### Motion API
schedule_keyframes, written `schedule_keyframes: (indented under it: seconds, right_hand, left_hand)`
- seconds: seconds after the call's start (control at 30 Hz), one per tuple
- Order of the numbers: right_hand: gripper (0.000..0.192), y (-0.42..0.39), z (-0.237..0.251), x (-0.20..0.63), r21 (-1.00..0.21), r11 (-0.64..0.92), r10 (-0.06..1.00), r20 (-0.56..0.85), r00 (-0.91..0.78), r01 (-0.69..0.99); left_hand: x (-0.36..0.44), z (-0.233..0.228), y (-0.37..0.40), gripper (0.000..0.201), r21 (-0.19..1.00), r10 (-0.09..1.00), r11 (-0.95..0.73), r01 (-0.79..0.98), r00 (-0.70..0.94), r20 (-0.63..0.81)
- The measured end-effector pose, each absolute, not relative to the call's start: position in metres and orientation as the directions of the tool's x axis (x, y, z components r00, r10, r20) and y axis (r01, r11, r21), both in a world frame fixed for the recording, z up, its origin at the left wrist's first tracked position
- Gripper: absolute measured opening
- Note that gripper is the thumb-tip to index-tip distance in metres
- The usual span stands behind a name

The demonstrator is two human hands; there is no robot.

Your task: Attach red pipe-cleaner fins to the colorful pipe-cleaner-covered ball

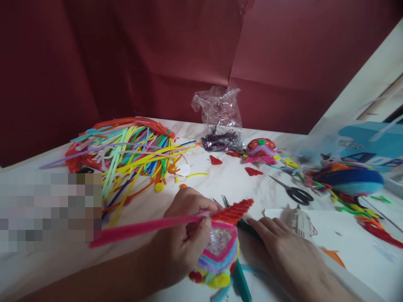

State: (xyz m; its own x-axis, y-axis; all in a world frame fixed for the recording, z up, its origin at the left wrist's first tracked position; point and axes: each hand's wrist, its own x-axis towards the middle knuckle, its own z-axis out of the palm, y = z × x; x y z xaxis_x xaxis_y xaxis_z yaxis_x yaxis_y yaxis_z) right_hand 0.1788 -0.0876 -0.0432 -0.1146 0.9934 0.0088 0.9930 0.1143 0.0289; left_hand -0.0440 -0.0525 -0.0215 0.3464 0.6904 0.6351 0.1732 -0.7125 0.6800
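Fingers of the left hand (185, 235) pinch a pink pipe cleaner (141, 228) against the multicoloured pipe-cleaner craft (220, 251) at the table's (226, 180) near edge, while the right hand (277, 243), seemingly open, rests beside it, so a slack pinch could let the stem spring loose.

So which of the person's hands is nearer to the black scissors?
The right hand. It lies flat on the table just below and left of the scissors. The left hand is farther left, pinching a pink pipe cleaner.
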Motion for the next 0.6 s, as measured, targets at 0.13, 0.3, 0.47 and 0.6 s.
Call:
schedule_keyframes:
  seconds: [0.13, 0.3, 0.47, 0.6]
  right_hand:
    - [0.022, -0.075, -0.047, 0.169, 0.048, 0.072, 0.997, -0.04, -0.07, 0.996]
    - [0.021, -0.068, -0.041, 0.176, -0.089, 0.02, 0.999, -0.03, -0.022, 0.996]
    - [0.014, -0.085, -0.015, 0.203, -0.374, -0.028, 0.995, 0.079, 0.061, 0.927]
    - [0.028, -0.127, -0.017, 0.235, -0.903, 0.152, 0.939, 0.26, 0.228, 0.403]
  left_hand:
    - [-0.047, -0.02, -0.053, 0.024, 0.674, 0.693, -0.71, 0.203, 0.373, 0.617]
    - [-0.051, -0.019, -0.048, 0.023, 0.683, 0.716, -0.687, 0.248, 0.391, 0.578]
    - [-0.051, -0.022, -0.046, 0.019, 0.698, 0.747, -0.663, 0.269, 0.308, 0.59]
    - [-0.051, -0.023, -0.045, 0.015, 0.722, 0.775, -0.631, 0.285, 0.282, 0.566]
